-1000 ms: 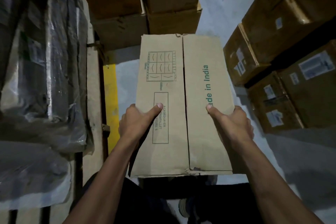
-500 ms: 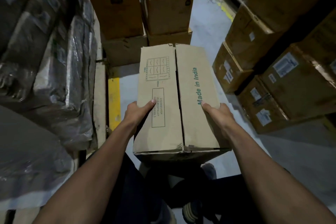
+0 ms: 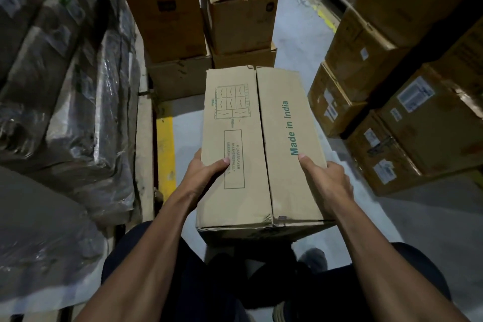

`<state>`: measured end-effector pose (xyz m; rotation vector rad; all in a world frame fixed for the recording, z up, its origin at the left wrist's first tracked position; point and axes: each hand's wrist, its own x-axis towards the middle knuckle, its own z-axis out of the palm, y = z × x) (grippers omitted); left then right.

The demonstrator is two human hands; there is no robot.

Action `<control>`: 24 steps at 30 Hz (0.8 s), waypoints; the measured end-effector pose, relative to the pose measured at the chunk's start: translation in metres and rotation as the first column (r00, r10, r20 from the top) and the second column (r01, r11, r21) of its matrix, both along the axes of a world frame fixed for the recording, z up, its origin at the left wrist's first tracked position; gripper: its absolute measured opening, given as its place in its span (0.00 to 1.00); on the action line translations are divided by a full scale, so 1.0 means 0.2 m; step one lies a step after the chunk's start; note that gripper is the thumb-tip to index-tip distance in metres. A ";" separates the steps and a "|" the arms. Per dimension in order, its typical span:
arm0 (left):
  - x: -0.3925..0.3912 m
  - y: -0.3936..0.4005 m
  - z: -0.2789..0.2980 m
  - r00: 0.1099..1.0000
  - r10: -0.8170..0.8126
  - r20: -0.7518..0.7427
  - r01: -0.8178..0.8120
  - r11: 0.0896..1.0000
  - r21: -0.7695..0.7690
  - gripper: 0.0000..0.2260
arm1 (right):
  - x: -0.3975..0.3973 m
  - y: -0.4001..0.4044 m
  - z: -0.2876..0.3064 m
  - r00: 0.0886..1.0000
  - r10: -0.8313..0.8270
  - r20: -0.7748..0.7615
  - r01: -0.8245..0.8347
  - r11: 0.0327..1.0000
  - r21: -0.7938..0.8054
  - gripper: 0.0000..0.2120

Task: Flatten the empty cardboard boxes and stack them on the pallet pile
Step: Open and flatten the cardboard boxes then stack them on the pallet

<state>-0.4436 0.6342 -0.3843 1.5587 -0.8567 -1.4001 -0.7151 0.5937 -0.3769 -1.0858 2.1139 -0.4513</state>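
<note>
- Cardboard box [image 3: 261, 149] held in front of the body above the floor [image 3: 295, 42], long axis pointing away, "Made in India" panel up. Still boxed, near end face now showing below the top panel; 1 s ago only the top was visible.
- Left hand [image 3: 201, 178] grips the left edge, thumb on top over the printed rectangle. Right hand [image 3: 326, 180] grips the right edge, thumb just below the green text. Same grip as before.
- View has tipped up: two open boxes [image 3: 198, 8] ahead now show raised flaps, stacked on closed cartons just beyond the held box.
- Labelled cartons [image 3: 407, 123] stacked on the right, near.
- Plastic-wrapped bundles [image 3: 68, 81] on the left, yellow floor line [image 3: 165, 149] alongside.
</note>
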 end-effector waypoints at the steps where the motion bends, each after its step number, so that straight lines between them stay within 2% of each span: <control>1: -0.01 -0.02 0.02 1.000 -0.017 0.013 0.017 1.000 -0.019 0.25 | -0.01 -0.01 -0.01 0.999 -0.022 0.035 0.022 1.000 -0.008 0.32; 5: -0.04 -0.10 0.12 0.999 -0.012 0.044 0.016 0.996 -0.088 0.23 | -0.04 -0.05 -0.08 0.962 -0.075 0.264 0.080 0.997 -0.006 0.36; 7: -0.06 -0.15 0.14 0.995 0.024 0.094 -0.012 0.992 -0.127 0.23 | -0.04 -0.09 -0.13 0.909 -0.084 0.408 0.080 0.996 0.027 0.34; 8: -0.07 -0.18 0.14 0.990 0.037 0.136 -0.019 0.991 -0.135 0.24 | -0.04 -0.10 -0.15 0.880 -0.077 0.468 0.067 0.997 0.037 0.30; 10: -0.09 -0.21 0.10 0.957 0.035 0.288 -0.009 0.996 -0.090 0.35 | -0.03 -0.13 -0.23 0.844 -0.071 0.531 0.048 0.997 0.057 0.25; 13: -0.16 -0.24 0.04 0.869 0.012 0.494 0.005 0.999 -0.034 0.43 | 0.00 -0.14 -0.35 0.842 -0.083 0.534 0.022 0.993 0.119 0.29; 16: -0.30 -0.24 0.03 0.786 -0.076 0.613 0.095 0.995 0.002 0.45 | -0.07 -0.20 -0.57 0.888 -0.085 0.451 0.010 0.986 0.166 0.31; 19: -0.42 -0.27 0.00 0.764 -0.087 0.639 0.111 0.994 0.003 0.42 | -0.22 -0.31 -0.86 0.907 -0.040 0.420 -0.045 0.981 0.190 0.47; 21: -0.47 -0.30 -0.02 0.778 -0.086 0.622 0.108 0.994 0.001 0.37 | -0.19 -0.29 -0.71 0.882 -0.052 0.468 -0.040 0.982 0.185 0.44; 23: -0.48 -0.30 -0.09 0.798 -0.088 0.596 0.106 0.994 0.005 0.32 | -0.05 -0.23 -0.34 0.839 -0.068 0.540 -0.047 0.979 0.197 0.38; 24: -0.45 -0.30 -0.14 0.784 -0.105 0.611 0.105 0.994 0.036 0.31 | -0.03 -0.23 -0.25 0.826 -0.060 0.561 -0.057 0.980 0.189 0.38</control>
